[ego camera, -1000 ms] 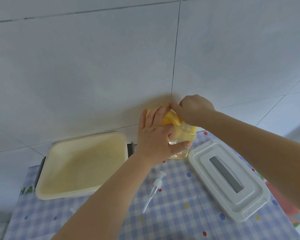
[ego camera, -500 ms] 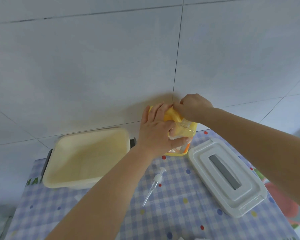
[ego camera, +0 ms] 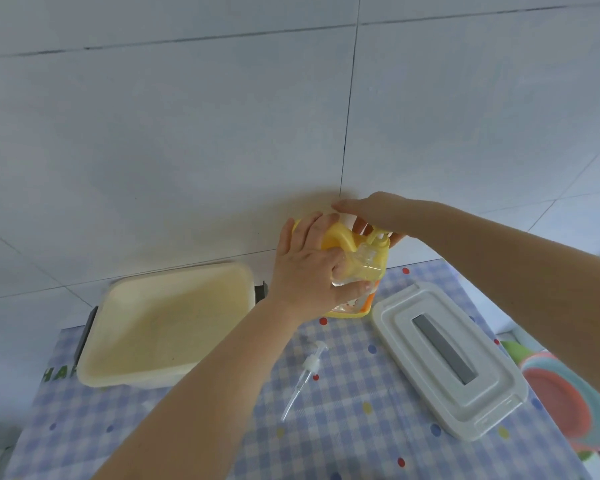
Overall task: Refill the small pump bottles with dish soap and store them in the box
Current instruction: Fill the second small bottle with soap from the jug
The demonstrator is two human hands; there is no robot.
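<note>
Bottle on checked, seemingly vinyl tablecloth

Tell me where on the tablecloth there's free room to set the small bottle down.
Free: the checked tablecloth between the loose pump and the white lid, and the near strip below the cream box. Crowded: by the wall, where both hands work the yellow soap bottle.

Behind the checked tablecloth, which looks like smooth wipe-clean vinyl, the wall tiles are glazed with a dull sheen. On the cloth, the cream box is matt plastic, its white lid smoother. The yellow soap bottle is glossy plastic, the loose pump clear.
</note>
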